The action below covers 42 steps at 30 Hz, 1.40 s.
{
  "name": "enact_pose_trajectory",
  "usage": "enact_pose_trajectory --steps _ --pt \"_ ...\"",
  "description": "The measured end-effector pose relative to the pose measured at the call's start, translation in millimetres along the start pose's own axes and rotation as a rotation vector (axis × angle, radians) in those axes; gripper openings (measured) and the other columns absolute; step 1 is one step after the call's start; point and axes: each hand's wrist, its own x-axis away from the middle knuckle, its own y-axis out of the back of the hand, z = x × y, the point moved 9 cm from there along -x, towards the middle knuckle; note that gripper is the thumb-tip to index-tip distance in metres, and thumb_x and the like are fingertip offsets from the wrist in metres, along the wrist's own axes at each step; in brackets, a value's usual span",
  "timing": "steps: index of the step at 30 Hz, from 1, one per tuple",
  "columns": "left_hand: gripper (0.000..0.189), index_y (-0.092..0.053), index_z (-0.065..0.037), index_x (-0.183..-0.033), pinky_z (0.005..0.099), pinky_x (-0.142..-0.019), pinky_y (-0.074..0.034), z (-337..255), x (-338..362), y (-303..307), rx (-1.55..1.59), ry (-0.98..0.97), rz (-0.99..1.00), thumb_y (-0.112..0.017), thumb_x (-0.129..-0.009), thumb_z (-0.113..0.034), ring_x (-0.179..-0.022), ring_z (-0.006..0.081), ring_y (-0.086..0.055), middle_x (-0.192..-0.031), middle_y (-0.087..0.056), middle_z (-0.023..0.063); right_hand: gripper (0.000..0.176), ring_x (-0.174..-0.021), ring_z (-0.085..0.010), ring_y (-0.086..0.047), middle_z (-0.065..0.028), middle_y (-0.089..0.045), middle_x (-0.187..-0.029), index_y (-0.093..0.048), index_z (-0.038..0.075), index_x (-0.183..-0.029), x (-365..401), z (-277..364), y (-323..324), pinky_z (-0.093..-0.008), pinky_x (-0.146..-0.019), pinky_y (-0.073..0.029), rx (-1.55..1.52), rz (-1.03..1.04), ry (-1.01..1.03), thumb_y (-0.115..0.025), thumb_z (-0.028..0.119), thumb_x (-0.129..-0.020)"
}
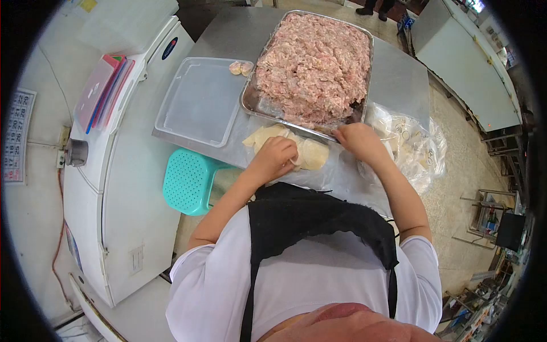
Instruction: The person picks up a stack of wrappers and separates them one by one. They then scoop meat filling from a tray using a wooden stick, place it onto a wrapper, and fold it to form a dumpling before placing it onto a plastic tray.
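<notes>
A metal tray heaped with pinkish ground meat stands in front of me on the steel table. Pale, thin dough wrappers lie in a stack on plastic just below its near edge. My left hand is over the stack with fingers curled, pinching a pale wrapper. At the tray's near right corner is my right hand, its fingers closed beside the meat; what they grip is hidden. Two small filled dumplings sit at the upper right corner of a translucent plastic tray, left of the meat.
A clear plastic bag with pale contents lies right of my right hand. A turquoise perforated stool stands below the steel table on the left. Beyond it is a white refrigerator. Someone's dark shoes show at the far end.
</notes>
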Motion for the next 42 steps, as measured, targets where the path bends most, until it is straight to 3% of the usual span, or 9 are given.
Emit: enact_pose_trajectory --steps 5,7,20,23,26,28,33,37,42 --pt "0.028 -0.061 -0.011 -0.092 0.042 -0.094 -0.04 -1.7 3.3 -9.1 0.027 0.021 0.016 -0.078 -0.072 -0.022 -0.109 0.0291 -0.052 -0.111 -0.059 0.0061 0.036 -0.077 -0.0373 -0.067 -0.0186 -0.068 -0.078 -0.069 0.004 -0.085 -20.0 -18.3 16.7 -0.0494 -0.071 -0.052 -0.145 -0.012 -0.053 -0.052 0.034 -0.096" --pt "0.025 -0.063 -0.011 -0.091 0.0423 -0.093 -0.04 2.0 2.0 -13.1 -0.005 0.052 0.068 -0.078 -0.073 -0.02 -0.108 0.0285 -0.052 -0.109 -0.059 0.0059 0.038 -0.079 -0.038 -0.067 -0.0198 -0.068 -0.079 -0.07 0.005 -0.086 -35.4 -13.7 2.9 -0.0504 -0.073 -0.052 0.121 0.139 -0.108 -0.051 0.037 -0.097" --pt "0.015 -0.06 -0.009 -0.088 0.0367 -0.081 -0.044 18.6 -9.5 34.3 -0.113 0.117 -0.159 -0.071 -0.082 -0.017 -0.093 0.0285 -0.058 -0.091 -0.06 0.0084 0.034 -0.069 -0.0344 -0.069 -0.0162 -0.069 -0.075 -0.072 0.008 -0.082 -47.5 6.8 -23.7 -0.0475 -0.064 -0.054 0.192 0.058 -0.024 -0.053 0.034 -0.095" --pt "0.015 -0.06 -0.008 -0.089 0.0358 -0.076 -0.046 52.3 -8.0 40.6 0.149 0.331 -0.16 -0.066 -0.089 -0.022 -0.087 0.0255 -0.06 -0.091 -0.062 0.0075 0.034 -0.074 -0.0351 -0.069 -0.0177 -0.07 -0.081 -0.072 0.007 -0.083 -42.7 20.5 -34.9 -0.047 -0.067 -0.054 0.182 0.133 0.051 -0.052 0.032 -0.095" --pt "0.017 -0.059 -0.007 -0.098 0.0379 -0.079 -0.05 87.7 -7.1 38.4 0.849 0.502 -0.231 -0.061 -0.095 -0.024 -0.09 0.0221 -0.063 -0.097 -0.064 0.0058 0.038 -0.082 -0.0376 -0.066 -0.018 -0.069 -0.084 -0.07 0.005 -0.082 -23.2 -9.6 -3.7 -0.0483 -0.074 -0.052 -0.278 0.1 -0.142 -0.049 0.033 -0.097" --pt "0.013 -0.057 -0.006 -0.103 0.0336 -0.083 -0.054 86.1 -7.2 38.2 1.776 0.725 -0.397 -0.057 -0.098 -0.018 -0.094 0.015 -0.064 -0.095 -0.065 0.0041 0.039 -0.082 -0.0381 -0.066 -0.0188 -0.069 -0.084 -0.07 0.005 -0.083 -22.1 -11.7 2.3 -0.0487 -0.074 -0.052 -0.157 0.13 -0.187 -0.049 0.034 -0.097" --pt "0.021 -0.055 -0.002 -0.115 0.0349 -0.088 -0.055 110.5 -8.5 68.5 1.598 0.523 -0.401 -0.055 -0.1 -0.016 -0.098 0.0178 -0.065 -0.102 -0.065 0.0073 0.039 -0.083 -0.0392 -0.066 -0.0199 -0.068 -0.082 -0.069 0.004 -0.088 -10.9 5.9 -20.3 -0.0496 -0.075 -0.05 0.037 0.235 -0.226 -0.05 0.036 -0.097" --pt "0.034 -0.053 0.002 -0.128 0.0368 -0.091 -0.054 121.8 -17.7 95.5 1.509 0.493 -0.432 -0.056 -0.099 -0.015 -0.103 0.0205 -0.065 -0.116 -0.064 0.011 0.035 -0.08 -0.0398 -0.065 -0.0186 -0.068 -0.081 -0.068 0.005 -0.091 -13.6 16.0 -1.0 -0.05 -0.073 -0.05 -0.321 0.147 -0.258 -0.051 0.035 -0.097" --pt "0.036 -0.051 0.004 -0.132 0.0384 -0.095 -0.052 140.9 -27.5 107.7 1.668 0.563 -0.505 -0.055 -0.099 -0.012 -0.107 0.0234 -0.064 -0.119 -0.063 0.0129 0.035 -0.078 -0.0376 -0.067 -0.0183 -0.069 -0.08 -0.07 0.006 -0.087 -53.2 24.9 10.5 -0.0499 -0.07 -0.052 0.073 0.013 -0.217 -0.052 0.034 -0.095"
